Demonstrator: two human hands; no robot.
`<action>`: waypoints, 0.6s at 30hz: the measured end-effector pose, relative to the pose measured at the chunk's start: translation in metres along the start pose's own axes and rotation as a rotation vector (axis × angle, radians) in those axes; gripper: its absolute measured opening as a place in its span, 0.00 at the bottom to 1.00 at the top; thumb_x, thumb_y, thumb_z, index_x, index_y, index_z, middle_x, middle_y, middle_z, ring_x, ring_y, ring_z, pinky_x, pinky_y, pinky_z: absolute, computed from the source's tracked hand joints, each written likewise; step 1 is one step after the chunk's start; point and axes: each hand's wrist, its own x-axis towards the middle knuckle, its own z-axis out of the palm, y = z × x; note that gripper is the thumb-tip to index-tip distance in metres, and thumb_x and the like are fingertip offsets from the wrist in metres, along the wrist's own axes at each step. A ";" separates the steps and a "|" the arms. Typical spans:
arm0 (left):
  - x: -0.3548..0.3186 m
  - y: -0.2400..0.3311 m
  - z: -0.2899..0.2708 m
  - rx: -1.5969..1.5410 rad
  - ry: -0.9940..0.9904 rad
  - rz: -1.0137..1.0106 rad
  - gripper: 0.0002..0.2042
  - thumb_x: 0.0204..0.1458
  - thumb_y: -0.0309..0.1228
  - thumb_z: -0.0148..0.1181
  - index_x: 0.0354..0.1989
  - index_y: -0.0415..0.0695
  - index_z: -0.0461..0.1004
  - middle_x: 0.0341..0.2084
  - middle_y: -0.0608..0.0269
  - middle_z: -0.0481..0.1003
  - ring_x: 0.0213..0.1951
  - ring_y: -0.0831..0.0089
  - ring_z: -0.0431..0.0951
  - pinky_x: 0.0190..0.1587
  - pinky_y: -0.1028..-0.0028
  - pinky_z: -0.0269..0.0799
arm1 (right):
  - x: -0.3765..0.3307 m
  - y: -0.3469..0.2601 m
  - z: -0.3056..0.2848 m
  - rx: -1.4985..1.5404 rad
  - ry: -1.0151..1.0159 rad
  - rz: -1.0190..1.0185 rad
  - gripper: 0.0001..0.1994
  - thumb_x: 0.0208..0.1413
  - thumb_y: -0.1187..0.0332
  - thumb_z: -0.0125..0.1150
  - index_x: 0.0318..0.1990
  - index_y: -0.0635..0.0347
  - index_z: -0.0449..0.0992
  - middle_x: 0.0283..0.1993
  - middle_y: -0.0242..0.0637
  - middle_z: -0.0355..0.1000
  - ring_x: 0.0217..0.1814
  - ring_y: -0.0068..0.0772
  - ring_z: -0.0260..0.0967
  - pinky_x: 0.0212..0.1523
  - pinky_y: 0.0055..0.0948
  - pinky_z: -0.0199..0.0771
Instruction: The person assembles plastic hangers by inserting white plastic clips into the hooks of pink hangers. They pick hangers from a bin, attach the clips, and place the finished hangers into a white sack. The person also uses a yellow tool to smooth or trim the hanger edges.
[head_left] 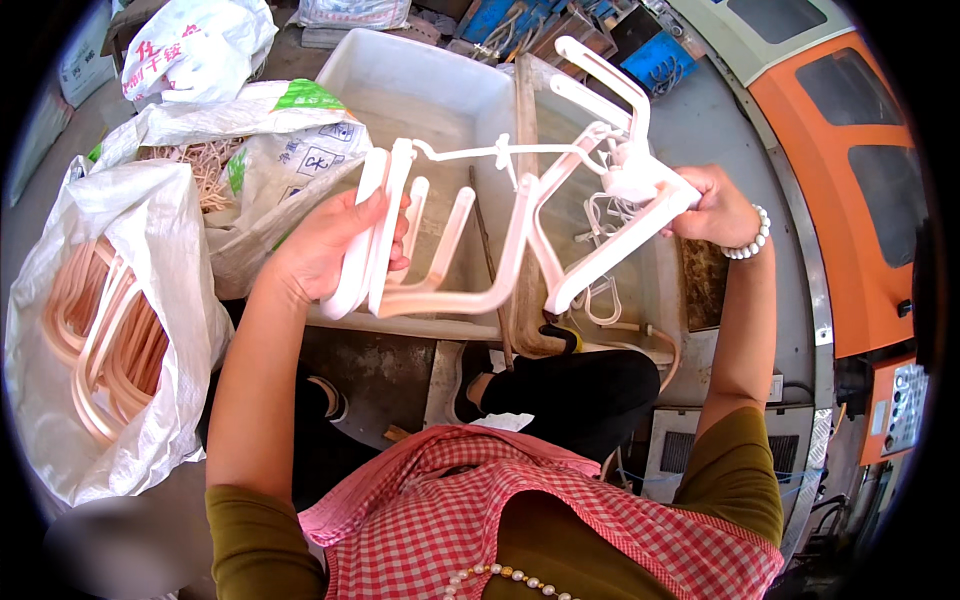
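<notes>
I hold a joined set of pale pink moulded plastic hanger pieces (500,230) in front of me, still linked by thin white runner stems (500,152). My left hand (325,245) grips the left-hand pieces, fingers wrapped around two flat bars. My right hand (712,205), with a white bead bracelet at the wrist, is closed on the right-hand end of the set, where a bar slants down to the left. The set hangs in the air above a white plastic tub (420,75).
A large white woven sack (120,330) full of pink hanger pieces stands at my left. More white bags (280,140) lie behind it. A wooden board (527,120) stands beside the tub. An orange machine (850,180) runs along the right.
</notes>
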 end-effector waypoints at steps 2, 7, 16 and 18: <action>0.001 0.000 0.001 0.061 -0.035 0.022 0.17 0.55 0.37 0.58 0.47 0.41 0.66 0.30 0.63 0.71 0.29 0.72 0.75 0.39 0.67 0.75 | -0.006 -0.001 0.001 0.006 -0.024 -0.030 0.13 0.44 0.77 0.62 0.41 0.68 0.75 0.31 0.32 0.75 0.31 0.19 0.70 0.34 0.20 0.72; 0.011 -0.007 0.000 0.096 -0.105 -0.001 0.21 0.53 0.36 0.61 0.52 0.39 0.66 0.37 0.59 0.74 0.36 0.70 0.76 0.43 0.67 0.75 | -0.002 -0.018 0.020 0.013 -0.189 -0.190 0.14 0.37 0.74 0.72 0.33 0.68 0.76 0.29 0.32 0.74 0.31 0.17 0.66 0.31 0.21 0.68; 0.011 -0.022 0.013 -0.160 -0.364 -0.027 0.25 0.57 0.43 0.53 0.57 0.37 0.62 0.51 0.45 0.69 0.52 0.51 0.72 0.56 0.57 0.67 | 0.031 0.002 0.031 0.197 -0.293 -0.380 0.16 0.36 0.70 0.75 0.32 0.68 0.76 0.31 0.37 0.76 0.29 0.21 0.72 0.30 0.22 0.72; 0.009 -0.023 0.021 -0.172 -0.355 -0.047 0.27 0.57 0.48 0.50 0.57 0.40 0.62 0.50 0.42 0.68 0.53 0.45 0.70 0.58 0.51 0.63 | 0.031 0.008 0.034 0.299 -0.199 -0.345 0.15 0.38 0.75 0.73 0.36 0.68 0.76 0.31 0.35 0.76 0.31 0.22 0.73 0.33 0.24 0.75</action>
